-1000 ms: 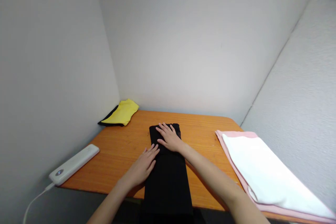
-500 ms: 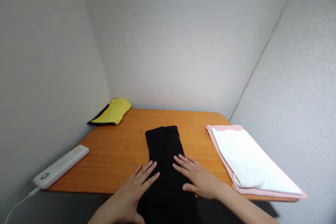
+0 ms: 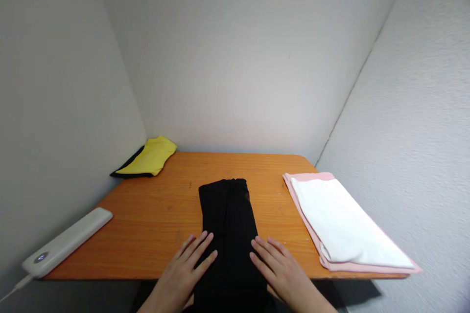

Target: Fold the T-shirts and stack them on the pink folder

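Note:
A black garment (image 3: 235,220), folded into a long narrow strip, lies across the middle of the table. Its near end runs past the front edge toward me. The far end looks gathered like a waistband, and a small reddish mark shows near its right corner. My left hand (image 3: 187,264) rests on the garment's left edge, fingers stretched out. On the opposite edge lies my right hand (image 3: 281,266), palm down with its fingers extended. Neither hand grips the cloth; both thumbs are partly or wholly hidden.
On the wooden table (image 3: 154,220), a pink cloth (image 3: 289,181) with a white cloth (image 3: 352,225) over it lies at the right. A yellow cloth (image 3: 156,154) on a black one sits at the back left. A white cabled device (image 3: 69,242) occupies the left edge. Walls stand close around.
My right hand has drawn back toward me and slightly outward to the garment's right edge. The left hand has shifted slightly nearer. The whole view has moved a little.

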`<state>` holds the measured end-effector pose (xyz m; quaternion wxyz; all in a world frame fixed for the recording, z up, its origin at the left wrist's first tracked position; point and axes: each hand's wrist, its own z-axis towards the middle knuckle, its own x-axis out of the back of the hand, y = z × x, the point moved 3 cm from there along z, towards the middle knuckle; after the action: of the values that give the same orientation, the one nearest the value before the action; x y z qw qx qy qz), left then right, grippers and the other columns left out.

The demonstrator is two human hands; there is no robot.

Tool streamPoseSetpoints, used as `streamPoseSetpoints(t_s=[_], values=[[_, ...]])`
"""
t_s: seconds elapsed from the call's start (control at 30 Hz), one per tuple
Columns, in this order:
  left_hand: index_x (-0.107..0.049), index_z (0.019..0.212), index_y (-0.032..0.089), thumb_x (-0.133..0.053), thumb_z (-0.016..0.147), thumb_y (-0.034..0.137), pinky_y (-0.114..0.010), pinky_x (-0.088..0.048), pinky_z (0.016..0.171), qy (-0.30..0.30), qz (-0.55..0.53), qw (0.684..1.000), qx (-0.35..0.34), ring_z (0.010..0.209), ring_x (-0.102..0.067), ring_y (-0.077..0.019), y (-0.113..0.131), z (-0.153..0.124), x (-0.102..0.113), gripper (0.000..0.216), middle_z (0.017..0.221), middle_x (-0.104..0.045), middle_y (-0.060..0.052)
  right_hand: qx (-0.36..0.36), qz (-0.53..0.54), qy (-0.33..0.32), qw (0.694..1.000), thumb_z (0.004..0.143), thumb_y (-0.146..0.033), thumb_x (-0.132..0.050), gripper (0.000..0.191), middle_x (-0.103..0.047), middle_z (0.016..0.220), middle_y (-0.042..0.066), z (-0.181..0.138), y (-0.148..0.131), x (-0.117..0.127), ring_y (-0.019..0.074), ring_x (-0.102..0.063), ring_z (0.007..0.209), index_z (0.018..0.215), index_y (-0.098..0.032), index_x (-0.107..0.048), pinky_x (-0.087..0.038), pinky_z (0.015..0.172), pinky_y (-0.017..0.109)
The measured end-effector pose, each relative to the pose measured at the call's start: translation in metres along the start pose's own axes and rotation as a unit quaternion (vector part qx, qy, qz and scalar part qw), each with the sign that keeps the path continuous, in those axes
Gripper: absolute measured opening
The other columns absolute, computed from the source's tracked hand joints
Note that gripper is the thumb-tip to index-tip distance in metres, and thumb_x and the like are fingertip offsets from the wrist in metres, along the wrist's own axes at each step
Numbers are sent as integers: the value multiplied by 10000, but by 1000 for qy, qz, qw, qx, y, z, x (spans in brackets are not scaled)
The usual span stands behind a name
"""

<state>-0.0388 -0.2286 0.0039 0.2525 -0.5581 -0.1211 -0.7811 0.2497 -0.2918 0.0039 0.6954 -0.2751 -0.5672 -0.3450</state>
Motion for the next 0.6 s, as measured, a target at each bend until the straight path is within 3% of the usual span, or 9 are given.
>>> streamPoseSetpoints(t_s=[0.1,0.17,0.27,0.33,0.43,0.6], values=[[-401,1441,252,-621,750,152,-503,-353,1106,17,-67,997,-23,1419,-314,-304,-4,-2,10,733,1553,-328,-125,42,66,21,997,661,-44,-497,678,-475,1445,111,3,-7,8,251,-389,1352,1322,-189,-532,-320,1107,433],[-512,1347,271,-620,793,230,-469,-391,1074,2,-124,992,-1,1360,-411,-292,-7,1,17,566,1500,-426,-109,21,162,54,985,749,-74,-453,471,-606,1290,109,10,-7,17,230,-525,1213,1176,-189,-615,-404,1021,396],[-663,1073,252,-498,896,320,-406,-471,965,-9,-221,966,135,1149,-599,-258,-15,20,24,252,1262,-645,-91,-123,339,101,927,907,-182,-371,279,-700,909,60,33,7,23,189,-639,870,902,-186,-651,-486,768,289],[-675,991,227,-369,951,365,-374,-506,870,5,-266,927,265,998,-665,-249,-24,38,24,338,1065,-718,-93,-223,398,98,885,950,-281,-373,309,-678,781,42,52,23,18,187,-628,751,803,-180,-626,-462,661,266],[-665,1015,190,-286,972,429,-363,-512,797,-9,-267,880,392,912,-691,-268,-36,64,16,450,963,-734,-108,-317,354,49,878,956,-381,-406,359,-679,781,73,77,43,6,211,-624,747,755,-167,-613,-438,665,282],[-627,1073,134,-246,968,515,-403,-496,835,-46,-189,868,457,998,-671,-314,-47,74,1,549,1064,-704,-177,-399,198,-18,895,991,-401,-377,408,-696,810,117,92,49,-4,252,-664,802,775,-175,-638,-434,692,313]])
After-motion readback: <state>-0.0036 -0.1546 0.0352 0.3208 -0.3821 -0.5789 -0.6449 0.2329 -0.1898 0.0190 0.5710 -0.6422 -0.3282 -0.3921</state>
